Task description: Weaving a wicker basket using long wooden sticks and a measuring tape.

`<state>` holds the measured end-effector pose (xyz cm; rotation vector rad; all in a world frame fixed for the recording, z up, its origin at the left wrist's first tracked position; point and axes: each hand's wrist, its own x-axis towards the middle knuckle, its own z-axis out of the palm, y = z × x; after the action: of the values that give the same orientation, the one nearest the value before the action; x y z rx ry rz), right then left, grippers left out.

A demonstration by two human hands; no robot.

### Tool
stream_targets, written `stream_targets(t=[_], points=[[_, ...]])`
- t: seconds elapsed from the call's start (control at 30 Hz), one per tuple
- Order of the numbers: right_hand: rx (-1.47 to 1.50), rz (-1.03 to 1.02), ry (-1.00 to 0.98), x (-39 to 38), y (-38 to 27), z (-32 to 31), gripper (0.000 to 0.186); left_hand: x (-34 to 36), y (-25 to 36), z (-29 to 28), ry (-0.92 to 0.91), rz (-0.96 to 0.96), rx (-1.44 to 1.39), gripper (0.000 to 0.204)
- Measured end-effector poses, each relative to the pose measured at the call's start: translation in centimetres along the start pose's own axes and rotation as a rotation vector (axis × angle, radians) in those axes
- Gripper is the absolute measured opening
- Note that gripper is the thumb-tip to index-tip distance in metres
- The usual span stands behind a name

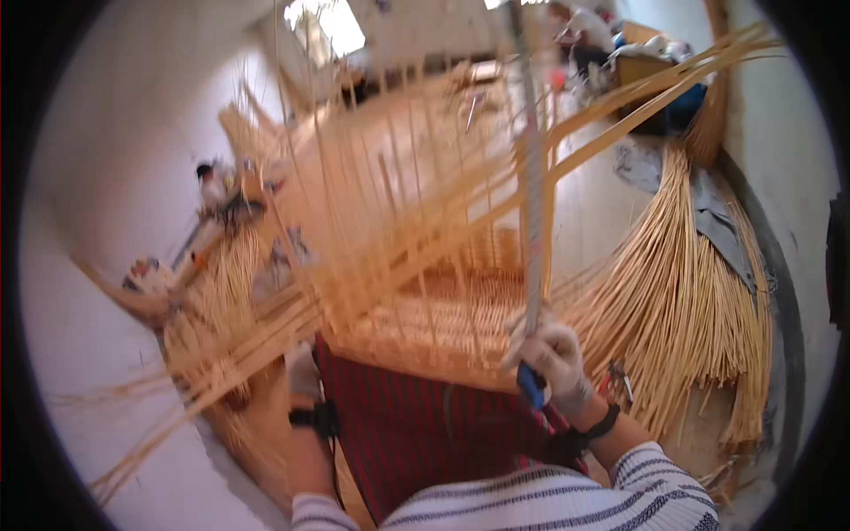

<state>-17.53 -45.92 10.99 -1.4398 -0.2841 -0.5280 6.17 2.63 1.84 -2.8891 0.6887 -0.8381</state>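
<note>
A partly woven wicker basket stands before me, with thin upright stakes rising from its rim. My right hand, in a white glove, is closed round a blue-ended tool at the basket's right corner. From that hand a long grey marked strip, apparently a tape measure's blade, runs upright past the stakes. My left hand, also gloved, is by the basket's left corner; its fingers are hidden. Long pale flat strips cross the basket diagonally, blurred by motion. Striped dark red cloth covers my lap.
A large bundle of wicker rods spreads over the floor at right, with a grey cloth on it. Red-handled pliers lie beside it. More rods are at left. Two people, one far left and one far right, sit farther off.
</note>
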Motion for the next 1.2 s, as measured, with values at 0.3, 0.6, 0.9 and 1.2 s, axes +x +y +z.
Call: stream_targets(t=[0.3,0.6,0.9,1.2], points=[[0.266,-0.130,0.081,0.8,4.1,1.3,0.031,0.3,2.2,0.3,-0.384,-0.932,-1.447,0.042],[0.262,-0.079,0.196,-0.5,4.1,1.7,0.036,-4.2,5.2,-1.3,-1.342,-0.044,-0.357,0.040],[0.263,-0.198,0.186,-1.3,4.6,2.1,0.030,-12.0,12.6,3.4,-1.061,0.434,0.033,0.031],[0.147,-0.182,0.222,-2.7,4.5,2.8,0.033,-7.0,7.7,8.2,-0.516,0.409,-0.241,0.032]])
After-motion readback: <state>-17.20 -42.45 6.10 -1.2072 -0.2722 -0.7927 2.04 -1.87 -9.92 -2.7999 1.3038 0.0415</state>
